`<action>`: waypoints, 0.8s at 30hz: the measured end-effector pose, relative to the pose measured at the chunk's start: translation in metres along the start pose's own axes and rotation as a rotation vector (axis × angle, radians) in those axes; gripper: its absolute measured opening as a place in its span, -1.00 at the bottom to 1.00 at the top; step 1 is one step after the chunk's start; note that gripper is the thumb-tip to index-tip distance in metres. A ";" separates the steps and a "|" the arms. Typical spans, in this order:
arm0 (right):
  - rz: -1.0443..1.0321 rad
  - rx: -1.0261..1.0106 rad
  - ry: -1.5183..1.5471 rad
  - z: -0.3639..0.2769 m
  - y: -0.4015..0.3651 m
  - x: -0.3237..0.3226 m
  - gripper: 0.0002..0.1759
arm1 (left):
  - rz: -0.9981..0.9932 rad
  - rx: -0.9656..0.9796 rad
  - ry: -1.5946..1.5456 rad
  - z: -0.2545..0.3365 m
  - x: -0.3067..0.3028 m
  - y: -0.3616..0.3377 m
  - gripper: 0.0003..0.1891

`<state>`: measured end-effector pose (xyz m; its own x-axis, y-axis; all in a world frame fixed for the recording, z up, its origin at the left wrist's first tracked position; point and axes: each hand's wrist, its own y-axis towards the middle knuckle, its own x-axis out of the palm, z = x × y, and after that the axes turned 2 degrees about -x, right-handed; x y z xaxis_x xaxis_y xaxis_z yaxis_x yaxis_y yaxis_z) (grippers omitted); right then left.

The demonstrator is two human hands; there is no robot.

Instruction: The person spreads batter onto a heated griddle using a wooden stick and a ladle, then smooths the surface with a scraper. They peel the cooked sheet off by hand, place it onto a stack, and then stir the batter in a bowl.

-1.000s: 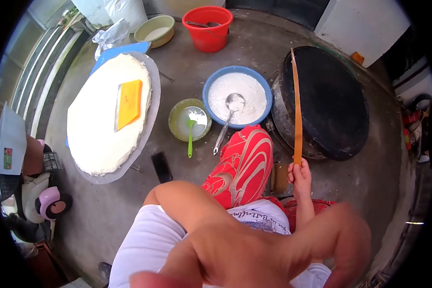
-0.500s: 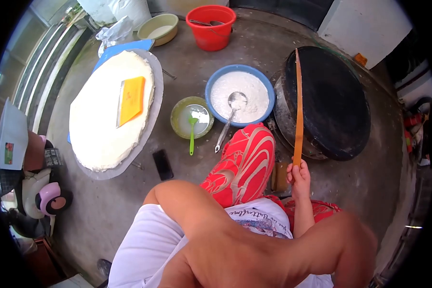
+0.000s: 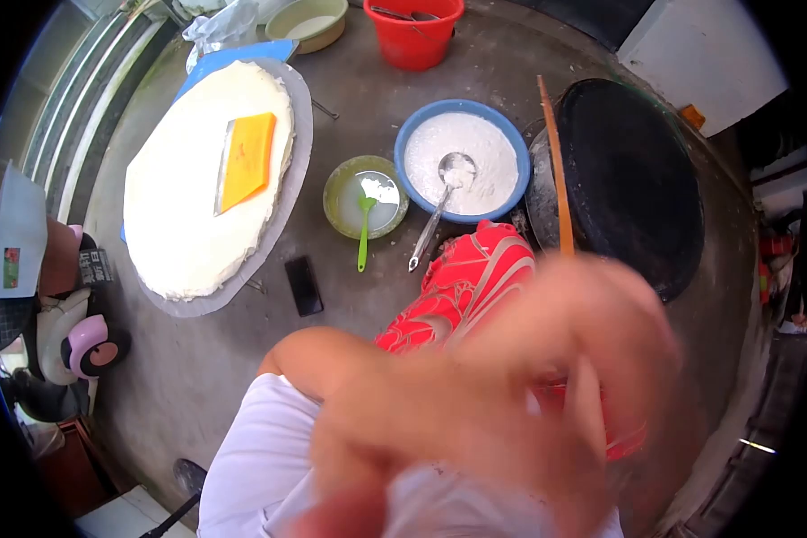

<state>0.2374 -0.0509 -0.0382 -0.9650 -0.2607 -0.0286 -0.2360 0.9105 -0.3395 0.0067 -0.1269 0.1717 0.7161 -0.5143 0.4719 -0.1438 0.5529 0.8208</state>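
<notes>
1. Left hand (image 3: pixel 511 377): raised close to the camera, heavily blurred, covers the lower middle of the view. Can't tell if the grip is wide or narrow, or if it holds anything.
2. Right hand: hidden behind the left one. Grip can't be told.
3. Wooden strip (image 3: pixel 554 161): long, thin, slightly tilted, far end pointing away from the wearer. Near end disappears behind the blurred hand. Lies across the view at the left edge of the black round plate (image 3: pixel 637 179); contact unclear.
4. Blue basin (image 3: pixel 466 218): left of the plate, holds white, wet-looking mix. Metal ladle (image 3: pixel 433 224) has its bowl in the mix, handle over the near rim.
5. Green bowl (image 3: pixel 332 215): right beside the basin, cloudy liquid inside, green spatula (image 3: pixel 364 235) leaning in it.
6. Pale round slab (image 3: pixel 193 197): far left, on a light sheet (image 3: pixel 278 238). Orange scraper (image 3: pixel 249 161) lies flat on top.
7. Phone (image 3: pixel 304 287): dark, on the floor between slab and wearer.
8. Red bucket (image 3: pixel 412 40): beyond the basin, utensils inside.
</notes>
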 end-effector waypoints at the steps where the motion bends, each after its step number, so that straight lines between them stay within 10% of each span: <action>1: 0.092 0.218 -0.290 -0.017 0.002 0.002 -0.84 | -0.006 -0.167 0.305 0.009 -0.026 -0.005 -0.43; 3: -0.004 0.054 -0.136 -0.020 0.012 0.002 -0.80 | 0.182 -0.490 0.746 0.015 -0.066 -0.030 -0.84; 6: -0.057 -0.079 -0.217 -0.026 0.032 0.001 -0.68 | 0.637 -0.650 1.223 -0.019 -0.166 -0.132 -0.90; 11: -0.271 -0.577 -0.711 -0.073 0.071 0.039 -0.62 | 0.453 -1.328 2.303 -0.026 -0.237 -0.280 -0.61; 15: -0.438 -0.443 -1.293 -0.118 0.092 0.109 -0.64 | 0.354 -1.575 2.309 -0.024 -0.256 -0.307 -0.50; 17: -0.607 -0.477 -1.579 -0.119 0.107 0.141 -0.69 | 0.731 -1.834 1.766 -0.025 -0.284 -0.323 -0.50; 24: -0.667 -0.367 -1.447 -0.038 0.173 0.190 -0.67 | 1.000 -1.490 1.624 0.001 -0.253 -0.297 -0.72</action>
<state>0.0092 0.0689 -0.0664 0.1688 -0.4898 -0.8553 -0.7601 0.4877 -0.4293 -0.1325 -0.1613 -0.1917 0.6094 0.3785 -0.6967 -0.7724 0.4818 -0.4138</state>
